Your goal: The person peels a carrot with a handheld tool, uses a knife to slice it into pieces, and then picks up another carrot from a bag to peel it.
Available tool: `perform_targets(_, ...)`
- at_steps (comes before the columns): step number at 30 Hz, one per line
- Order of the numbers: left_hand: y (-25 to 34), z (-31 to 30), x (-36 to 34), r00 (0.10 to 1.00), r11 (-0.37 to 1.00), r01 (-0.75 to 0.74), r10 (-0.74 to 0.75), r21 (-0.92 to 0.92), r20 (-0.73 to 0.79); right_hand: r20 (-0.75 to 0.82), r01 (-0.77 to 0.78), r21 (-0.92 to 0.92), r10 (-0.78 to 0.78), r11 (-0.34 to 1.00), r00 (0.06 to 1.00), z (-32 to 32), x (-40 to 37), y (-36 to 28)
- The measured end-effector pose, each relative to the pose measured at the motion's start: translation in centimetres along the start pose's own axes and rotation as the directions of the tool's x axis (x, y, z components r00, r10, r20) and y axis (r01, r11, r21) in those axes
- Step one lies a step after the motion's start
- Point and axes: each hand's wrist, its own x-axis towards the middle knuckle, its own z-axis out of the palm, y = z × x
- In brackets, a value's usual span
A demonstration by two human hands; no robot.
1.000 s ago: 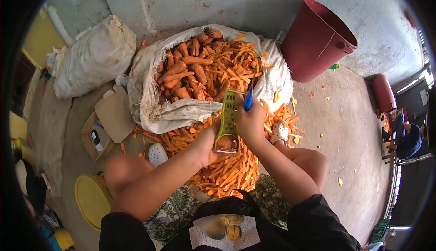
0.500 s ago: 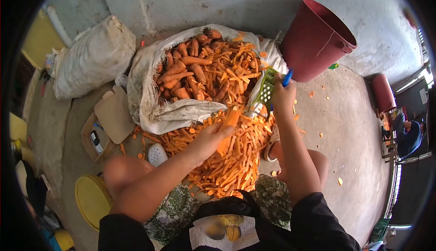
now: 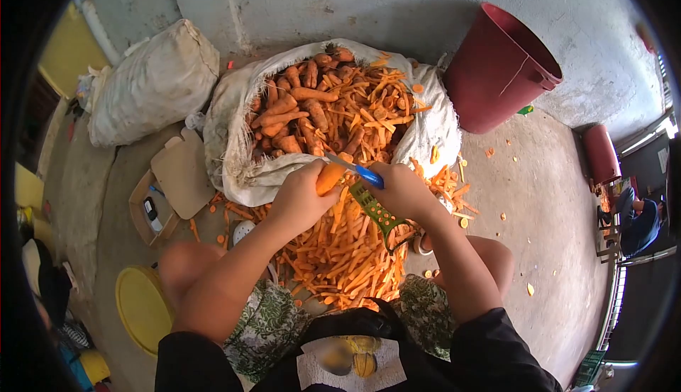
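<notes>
My left hand [image 3: 305, 190] is wrapped round an orange carrot [image 3: 330, 177], its end pointing up and right. Closed on a blue-handled knife [image 3: 369, 176], my right hand [image 3: 401, 188] holds the blade against or just above the carrot's end. A green perforated peeler [image 3: 376, 210] hangs below the same hand and seems held in it too. Behind both hands lies an open white sack [image 3: 237, 172] of whole carrots [image 3: 312, 105] and cut orange pieces [image 3: 379, 108]. A heap of orange strips [image 3: 347, 257] covers the floor between my legs.
A cracked red bin [image 3: 496, 73] stands at the back right. At the left are a full white sack [image 3: 159, 84], an open cardboard box [image 3: 181, 172] and a yellow lid or tub [image 3: 142, 310]. A person in blue [image 3: 642, 225] sits far right.
My right hand has moved left and down, bringing the knife to the carrot. The green peeler has swung below that hand. My left hand has shifted slightly left and up.
</notes>
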Motion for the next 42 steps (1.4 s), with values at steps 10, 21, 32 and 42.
perform_targets(10,-0.2,-1.1,0.0,0.985,0.986,-0.141,0.149,0.092,-0.090,-0.028,-0.081,0.003,0.081,0.997,0.996,0.8,0.9,-0.1)
perform_targets(21,1.7,-2.1,-0.9,0.877,0.877,-0.480,0.480,0.007,-0.021,0.229,-0.359,0.126,0.325,0.925,0.918,5.7,4.3,5.2)
perform_targets(32,1.5,-1.4,-0.4,0.917,0.905,-0.392,0.369,-0.168,-0.152,0.151,-0.100,0.913,-0.100,0.395,0.983,8.0,3.2,3.0)
perform_targets(42,-0.1,-0.6,0.0,0.986,0.992,0.041,-0.020,-0.121,0.168,-0.143,-0.056,0.304,0.103,0.951,0.984,2.7,0.9,-1.2)
